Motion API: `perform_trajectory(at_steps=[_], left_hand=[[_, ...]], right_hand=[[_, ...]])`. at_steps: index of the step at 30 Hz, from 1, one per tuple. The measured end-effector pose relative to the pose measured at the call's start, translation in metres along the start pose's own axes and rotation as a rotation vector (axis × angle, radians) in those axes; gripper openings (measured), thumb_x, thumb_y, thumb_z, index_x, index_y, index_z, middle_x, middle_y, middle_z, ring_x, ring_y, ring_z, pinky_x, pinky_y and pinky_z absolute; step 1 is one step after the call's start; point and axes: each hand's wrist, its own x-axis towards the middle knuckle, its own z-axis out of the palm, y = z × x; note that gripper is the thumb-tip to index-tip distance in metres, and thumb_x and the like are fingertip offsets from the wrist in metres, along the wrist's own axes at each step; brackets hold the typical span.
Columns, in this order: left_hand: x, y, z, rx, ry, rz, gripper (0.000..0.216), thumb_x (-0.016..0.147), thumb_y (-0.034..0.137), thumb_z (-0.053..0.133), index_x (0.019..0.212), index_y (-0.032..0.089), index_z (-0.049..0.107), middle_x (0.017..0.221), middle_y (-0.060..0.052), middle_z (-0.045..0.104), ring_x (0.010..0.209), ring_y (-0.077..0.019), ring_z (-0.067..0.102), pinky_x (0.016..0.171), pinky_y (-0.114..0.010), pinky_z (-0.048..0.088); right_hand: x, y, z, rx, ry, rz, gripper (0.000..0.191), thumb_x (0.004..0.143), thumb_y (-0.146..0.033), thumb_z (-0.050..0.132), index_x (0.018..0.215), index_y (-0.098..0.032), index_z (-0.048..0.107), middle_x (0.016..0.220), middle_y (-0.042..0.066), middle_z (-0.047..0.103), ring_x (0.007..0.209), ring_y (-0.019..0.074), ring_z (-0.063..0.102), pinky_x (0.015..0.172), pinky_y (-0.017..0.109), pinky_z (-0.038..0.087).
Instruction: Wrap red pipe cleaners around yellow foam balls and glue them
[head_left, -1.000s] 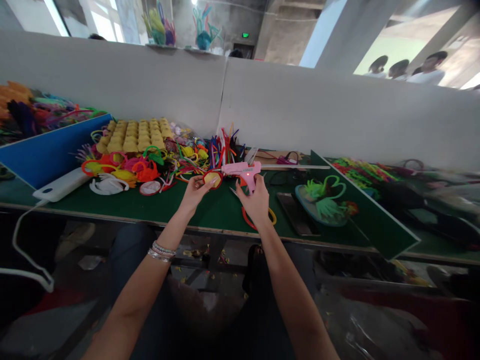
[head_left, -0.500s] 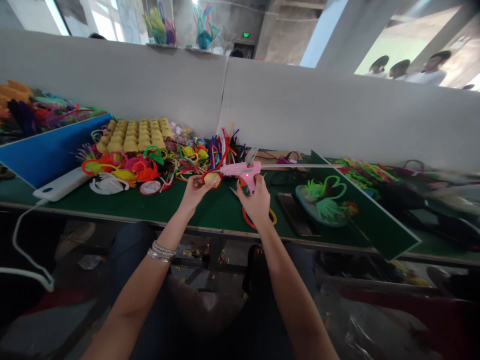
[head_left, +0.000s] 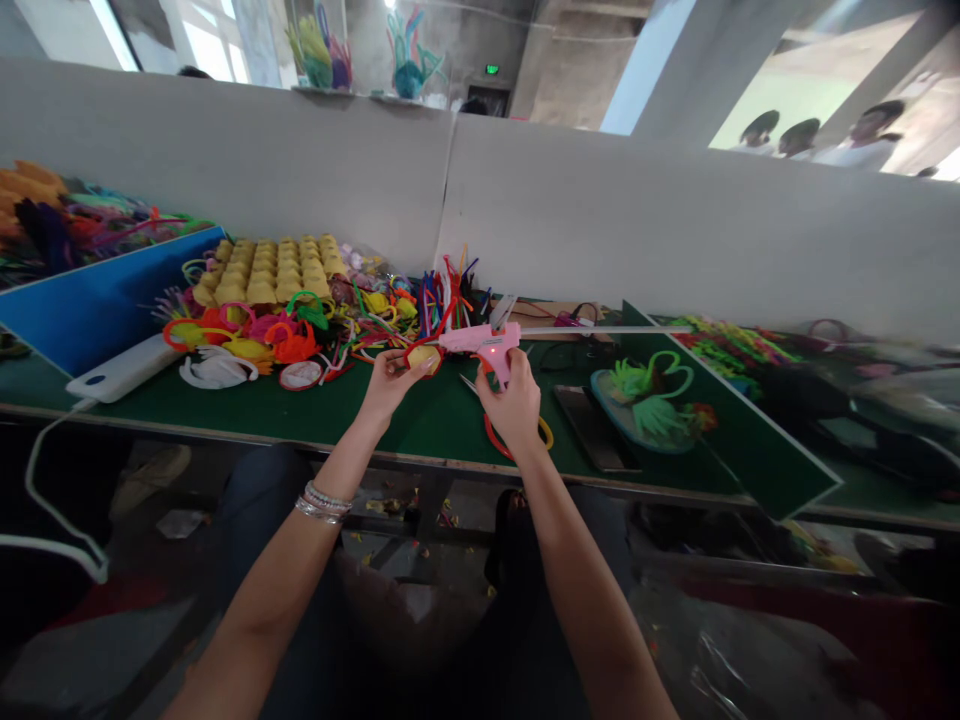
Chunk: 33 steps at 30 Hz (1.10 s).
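Note:
My right hand (head_left: 510,405) is wrapped round the handle of a pink glue gun (head_left: 480,342), its small red light on and its nozzle pointing left. The nozzle touches a small yellow disc with a red pipe-cleaner rim (head_left: 424,357), which my left hand (head_left: 386,382) pinches at its lower left edge. Both hands hover just above the green table (head_left: 315,415), near its middle. A long glue stick (head_left: 600,331) juts out of the gun's back toward the right.
Left of the hands lie a heap of coloured pipe cleaners and finished loops (head_left: 277,335), a yellow egg tray (head_left: 274,268) and a white power bank (head_left: 124,369). A red and yellow ring (head_left: 541,432) lies under my right wrist. A green divider board (head_left: 720,425) and a green pipe-cleaner craft (head_left: 649,400) stand to the right.
Both hands with the gun and the disc have drifted slightly left and up; the nozzle stays against the disc.

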Motion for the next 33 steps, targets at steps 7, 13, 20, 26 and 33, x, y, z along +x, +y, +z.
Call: perform_trajectory(at_steps=[7,13,20,26,33], left_hand=[[-0.001,0.002,0.001,0.004,0.004,-0.022,0.059,0.042,0.033,0.084,0.085,0.018,0.047,0.077,0.001,0.058,0.075,-0.0116,0.059,0.069,-0.024,0.047],[-0.001,0.004,0.001,0.0,0.021,-0.02,0.059,0.041,0.033,0.084,0.083,0.018,0.046,0.072,0.003,0.056,0.071,-0.0102,0.058,0.069,-0.024,0.045],[0.0,0.003,0.0,0.015,0.04,-0.005,0.058,0.041,0.034,0.083,0.082,0.018,0.046,0.067,0.006,0.051,0.066,-0.0084,0.055,0.066,-0.022,0.043],[0.001,0.004,-0.002,0.004,0.024,-0.022,0.059,0.04,0.033,0.083,0.083,0.018,0.046,0.067,0.006,0.051,0.068,-0.0093,0.056,0.065,-0.022,0.043],[0.001,0.005,0.001,-0.064,0.049,-0.02,0.06,0.037,0.032,0.084,0.08,0.019,0.045,0.068,0.006,0.054,0.069,-0.0095,0.059,0.066,-0.022,0.045]], right_hand=[[-0.001,0.002,0.0,0.001,-0.024,0.006,0.029,0.08,-0.034,0.051,0.103,-0.019,0.044,0.092,0.007,0.06,0.063,0.015,0.057,0.05,0.025,0.042],[-0.001,0.005,0.002,-0.006,-0.003,-0.008,0.029,0.08,-0.033,0.049,0.105,-0.018,0.044,0.094,0.01,0.061,0.068,0.0175,0.059,0.054,0.027,0.045],[0.0,0.007,0.001,0.019,-0.019,0.015,0.03,0.08,-0.032,0.049,0.106,-0.017,0.046,0.093,0.01,0.061,0.071,0.0188,0.06,0.056,0.028,0.046],[0.0,0.009,0.002,0.023,0.004,0.02,0.031,0.079,-0.032,0.05,0.106,-0.017,0.046,0.093,0.01,0.062,0.069,0.018,0.059,0.055,0.028,0.045],[0.001,0.011,0.002,0.029,-0.017,0.035,0.031,0.079,-0.032,0.049,0.105,-0.017,0.046,0.091,0.01,0.062,0.067,0.0178,0.058,0.055,0.028,0.045]])
